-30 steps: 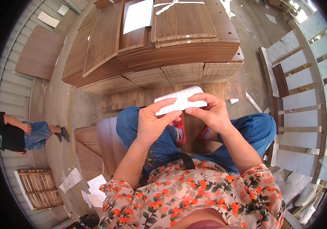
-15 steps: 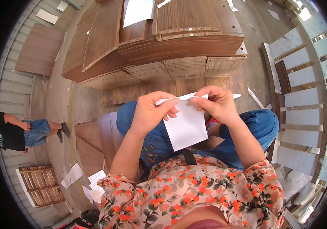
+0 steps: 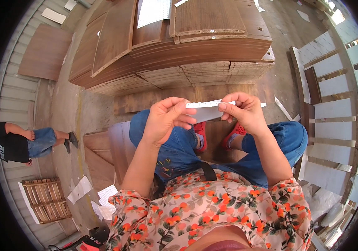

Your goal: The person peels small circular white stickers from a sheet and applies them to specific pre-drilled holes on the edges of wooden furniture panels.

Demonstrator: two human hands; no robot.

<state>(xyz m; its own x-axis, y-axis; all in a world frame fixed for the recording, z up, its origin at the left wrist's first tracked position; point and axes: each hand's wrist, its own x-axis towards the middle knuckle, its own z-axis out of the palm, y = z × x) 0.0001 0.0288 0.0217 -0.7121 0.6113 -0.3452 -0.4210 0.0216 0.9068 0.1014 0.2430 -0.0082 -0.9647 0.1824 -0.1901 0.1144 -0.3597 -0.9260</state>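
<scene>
In front of my lap I hold a small white sheet of paper (image 3: 206, 104) by its top edge, where a narrow strip with small dark marks shows. My left hand (image 3: 164, 119) pinches the left end of the edge between thumb and fingers. At the other end, the thumb and index finger of my right hand (image 3: 248, 113) are closed on it. The sheet is tilted nearly edge-on, so its lower part appears as a narrow grey-white band beneath the strip.
A large stack of brown wood panels (image 3: 200, 52) stands ahead of me. Pale slatted boards (image 3: 336, 111) line the right side. Another person (image 3: 32, 140) is at the far left, near a wooden pallet (image 3: 47, 201). Loose papers (image 3: 79, 190) lie on the floor.
The sheet has swung from hanging broad-side toward me to nearly edge-on, uncovering my red shoes. My right hand has shifted slightly right; both hands keep hold of the top edge.
</scene>
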